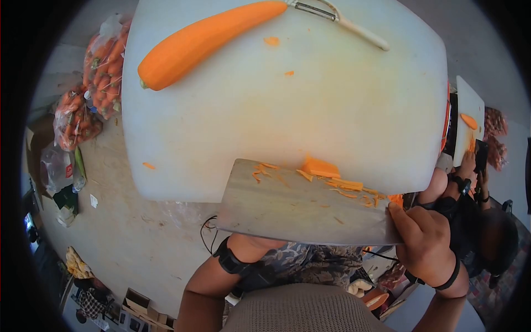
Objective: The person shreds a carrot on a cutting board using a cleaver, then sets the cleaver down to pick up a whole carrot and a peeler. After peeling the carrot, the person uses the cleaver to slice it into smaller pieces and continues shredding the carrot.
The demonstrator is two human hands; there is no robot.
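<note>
A broad cleaver (298, 207) lies flat at the near edge of the white cutting board (354, 110), with shredded carrot and a small carrot chunk (321, 167) on and beside its blade. My right hand (426, 238) is closed round the cleaver's handle end. Beneath the blade, my left hand is mostly hidden; only its wrist and a sliver of skin (260, 242) show. Across the board's far left lies a large peeled carrot (207, 41), its tip touching a white-handled peeler (359, 32).
Bags of carrots (105, 77) stand on the floor at left. Cardboard boxes (141, 304) are at lower left. At right, a co-worker (470, 205) works at another white board (467, 105) with a carrot piece on it.
</note>
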